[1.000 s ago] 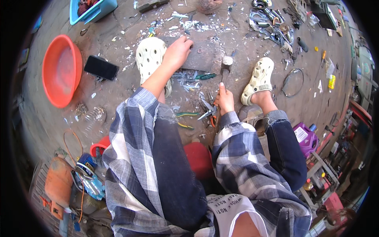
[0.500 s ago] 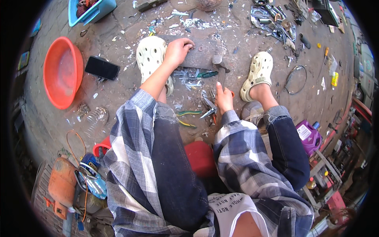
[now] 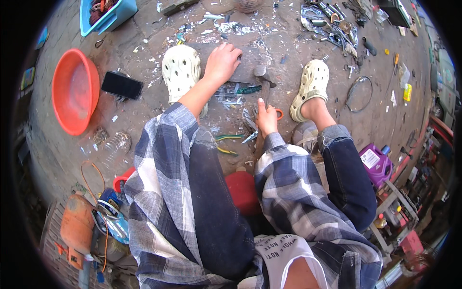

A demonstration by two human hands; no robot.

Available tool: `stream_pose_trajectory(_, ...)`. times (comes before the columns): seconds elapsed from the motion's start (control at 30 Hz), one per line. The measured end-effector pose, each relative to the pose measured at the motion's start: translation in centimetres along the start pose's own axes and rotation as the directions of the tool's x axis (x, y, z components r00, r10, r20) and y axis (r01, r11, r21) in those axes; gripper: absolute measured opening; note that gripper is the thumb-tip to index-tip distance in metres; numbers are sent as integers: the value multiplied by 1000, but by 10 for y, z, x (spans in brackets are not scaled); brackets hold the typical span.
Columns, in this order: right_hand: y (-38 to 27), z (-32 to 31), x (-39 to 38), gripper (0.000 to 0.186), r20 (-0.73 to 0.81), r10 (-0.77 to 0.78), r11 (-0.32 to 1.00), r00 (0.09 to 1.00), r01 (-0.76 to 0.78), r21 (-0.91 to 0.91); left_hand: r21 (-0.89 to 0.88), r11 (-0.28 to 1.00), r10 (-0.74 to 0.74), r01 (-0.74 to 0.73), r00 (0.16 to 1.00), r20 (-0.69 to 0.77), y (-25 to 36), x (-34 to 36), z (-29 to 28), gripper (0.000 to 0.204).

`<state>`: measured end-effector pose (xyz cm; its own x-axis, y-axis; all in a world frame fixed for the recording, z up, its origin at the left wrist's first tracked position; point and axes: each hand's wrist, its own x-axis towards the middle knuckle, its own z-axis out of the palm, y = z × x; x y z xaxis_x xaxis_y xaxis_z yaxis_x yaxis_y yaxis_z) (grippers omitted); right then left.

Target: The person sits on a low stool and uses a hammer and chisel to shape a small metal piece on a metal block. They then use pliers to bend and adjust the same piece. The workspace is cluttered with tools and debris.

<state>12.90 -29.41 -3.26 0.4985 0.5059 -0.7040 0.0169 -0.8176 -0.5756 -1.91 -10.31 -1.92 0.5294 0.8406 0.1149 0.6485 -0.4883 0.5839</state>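
Observation:
My right hand (image 3: 267,118) is wrapped round the wooden handle of a hammer (image 3: 263,73); its metal head is over the near right part of a flat metal plate (image 3: 250,57). Over that plate my left hand (image 3: 223,62) is closed, fingertips drawn together at its surface. A tiny dark bit shows at those fingertips, too small to name. Slivers of clear and whitish scrap (image 3: 230,99) lie just below the plate, beside a dark green strip (image 3: 248,90). Pliers with green and yellow handles (image 3: 228,144) and a pointed metal blade (image 3: 250,137) rest nearer me.
My feet in cream clogs (image 3: 182,68) flank the plate. Leftward lie a phone (image 3: 121,85), an orange basin (image 3: 77,91) and a blue tub (image 3: 108,19). Heaped metal parts (image 3: 332,29), a wire loop (image 3: 358,94), a screwdriver (image 3: 396,59) and a purple jug (image 3: 375,164) are rightward.
My left hand has shifted slightly right over the plate, and the small ring visible there before no longer shows. The hammer stays in my right hand, a little further left in the view.

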Motion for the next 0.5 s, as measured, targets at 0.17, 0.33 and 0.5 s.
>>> stream_pose_trajectory(0.17,-10,2,-8,35,83,48,990,995,-59,132,-191,967,-167,169,986,24,-6,-2,6,18)
stream_pose_trajectory(0.33,-11,2,-9,35,95,64,988,993,-76,137,-270,934,-232,234,972,40,-13,-3,4,18)
stream_pose_trajectory(0.5,-10,2,-8,39,70,46,995,997,-52,88,-278,928,-252,249,967,28,-13,-3,4,16)
